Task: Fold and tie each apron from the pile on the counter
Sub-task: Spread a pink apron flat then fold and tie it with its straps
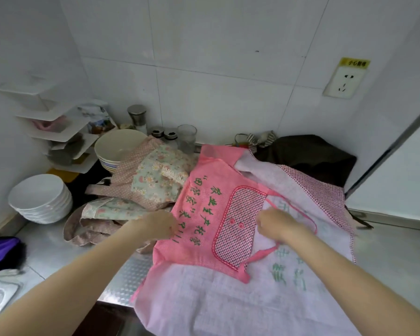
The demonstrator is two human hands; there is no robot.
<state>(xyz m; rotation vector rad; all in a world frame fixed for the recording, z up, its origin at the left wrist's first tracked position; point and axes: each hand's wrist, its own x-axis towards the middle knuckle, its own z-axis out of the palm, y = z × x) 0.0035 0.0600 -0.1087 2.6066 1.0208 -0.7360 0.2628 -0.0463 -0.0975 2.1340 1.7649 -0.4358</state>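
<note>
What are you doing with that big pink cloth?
A person is folding a pink cotton apron with green writing and a dotted pocket on the steel counter. One side is already folded over, showing its pale underside. The left hand grips the folded apron's left edge, and the right hand pinches a thin pink strap near the pocket. A crumpled pile of floral aprons waits to the left, beside a stack of white plates.
</note>
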